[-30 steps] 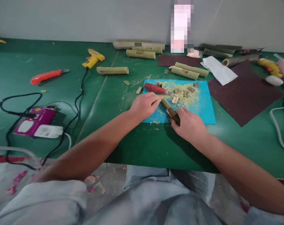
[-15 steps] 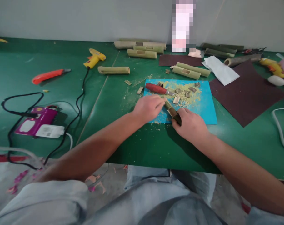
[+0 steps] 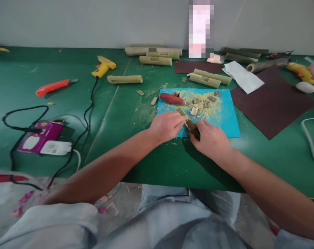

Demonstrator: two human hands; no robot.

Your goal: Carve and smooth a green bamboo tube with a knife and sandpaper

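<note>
The fingers (image 3: pixel 179 121) of the left hand (image 3: pixel 166 126) are curled together around the far part of a short bamboo piece (image 3: pixel 189 123), whose pale green tip pokes out past them toward 11 o'clock. The fingers (image 3: pixel 202 126) of the right hand (image 3: pixel 211 139) are closed on the darker near end of the same piece, thumb side against it. The bamboo piece lies slanted between the two hands, running from 11 o'clock to 5 o'clock, low over the near edge of a blue mat (image 3: pixel 230 119) on the green worktop (image 3: pixel 68 100).

At 12 o'clock from the hands, on the mat, lies a red-handled knife (image 3: pixel 171 99) with its blade toward 3 o'clock, beside a heap of yellowish shavings (image 3: pixel 199 97) and small dark offcuts (image 3: pixel 206 103). More chips are scattered on the worktop just off the mat's edge at 9 o'clock.

Farther out at 12 o'clock, several cut bamboo tubes (image 3: pixel 155 60) lie in a loose row near the wall; two more (image 3: pixel 207 79) lie just beyond the mat's far edge. At 2 o'clock there is a large brown sandpaper sheet (image 3: pixel 272 100), with a white paper (image 3: pixel 242 76) overlapping its far corner.

At 10 o'clock, well apart from the hands, are a yellow glue gun (image 3: pixel 103 66) with a black cord, and an orange utility knife (image 3: pixel 53 87). At 9 o'clock a purple device (image 3: pixel 41 136) sits among cables.
</note>
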